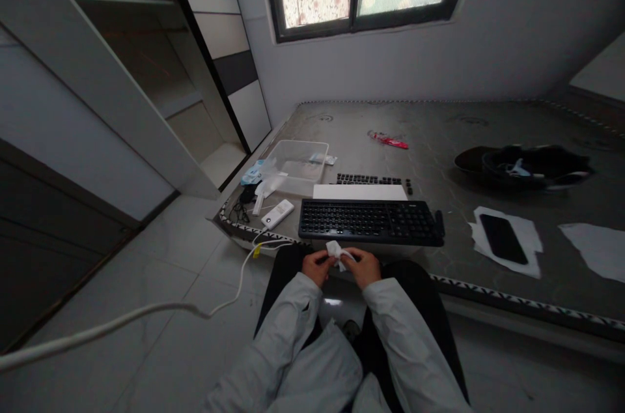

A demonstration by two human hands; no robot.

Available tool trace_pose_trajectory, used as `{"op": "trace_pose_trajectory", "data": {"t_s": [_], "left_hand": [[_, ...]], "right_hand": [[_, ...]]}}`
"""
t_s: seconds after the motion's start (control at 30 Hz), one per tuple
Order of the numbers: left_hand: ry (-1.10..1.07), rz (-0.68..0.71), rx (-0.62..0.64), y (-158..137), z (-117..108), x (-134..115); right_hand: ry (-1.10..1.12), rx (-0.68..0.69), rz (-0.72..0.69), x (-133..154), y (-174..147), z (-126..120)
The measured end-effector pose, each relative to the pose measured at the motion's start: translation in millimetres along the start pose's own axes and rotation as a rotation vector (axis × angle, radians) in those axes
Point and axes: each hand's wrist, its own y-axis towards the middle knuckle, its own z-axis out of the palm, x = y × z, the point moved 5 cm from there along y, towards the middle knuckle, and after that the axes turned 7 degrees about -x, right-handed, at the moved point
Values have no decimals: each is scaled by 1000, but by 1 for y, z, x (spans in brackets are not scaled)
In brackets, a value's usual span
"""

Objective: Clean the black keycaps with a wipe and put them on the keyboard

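The scene is taken up mostly by a grey mattress [415, 120] with a patterned edge, on which the other things are laid. At its right, a dark cap [537, 169] is placed toward the far side. A black keyboard [368, 221] is set along the near edge, in front of the person's knees. To the far left of it, a clear plastic bin [319, 184] is seen, and just beyond the keyboard a white strip [359, 192] is laid lengthwise. Near the right, a black phone [502, 239] is rested on white paper [533, 243]. Short of the keyboard, the left hand [317, 266] and the right hand [362, 268] are brought close together. At the left, a white device [277, 214] is laid flat near the edge. On the far middle, a red packet [389, 141] is left lying. Between the hands, over the near edge, a crumpled white tissue [334, 249] is held; each grip is closed on it by thumb and fingers. Beyond the strip, small black keycaps [371, 179] are set out in rows.
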Motion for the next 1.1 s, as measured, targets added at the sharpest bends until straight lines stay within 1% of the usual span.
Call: {"op": "trace_pose_trajectory", "data": {"t_s": [0.13, 0.37, 0.43, 0.5, 0.57, 0.63, 0.67, 0.73, 0.77, 0.9, 1.03, 1.1], "left_hand": [[13, 12, -42, 0, -4, -2], [-37, -1, -115, 1, -7, -8], [-58, -22, -128, 2, -8, -8], [-79, -45, -143, 3, -9, -8], [-98, -65, -158, 5, -10, -6], [-115, -82, -172, 7, -12, -5], [-124, -88, -177, 8, -12, -4], [-140, -99, -187, 9, -13, -3], [-148, -103, -191, 10, -13, -3], [-162, -113, -201, 9, -14, -3], [-165, -122, -202, 8, -14, -4], [-169, -129, -202, 8, -14, -3]], "right_hand": [[56, 26, -8, -6, 2, 4], [209, 108, 49, -11, 4, 14], [241, 114, 70, -11, 3, 16], [272, 93, 78, -10, 2, 16], [266, 23, 34, -5, 1, 12], [193, -58, -71, 3, -1, 5], [141, -78, -135, 8, -2, 3], [52, -66, -234, 16, -4, 1], [27, -49, -261, 18, -5, 2], [4, -9, -279, 23, -7, 6], [-29, -69, -253, 24, -9, 6], [-38, -78, -292, 26, -9, 6]]}}
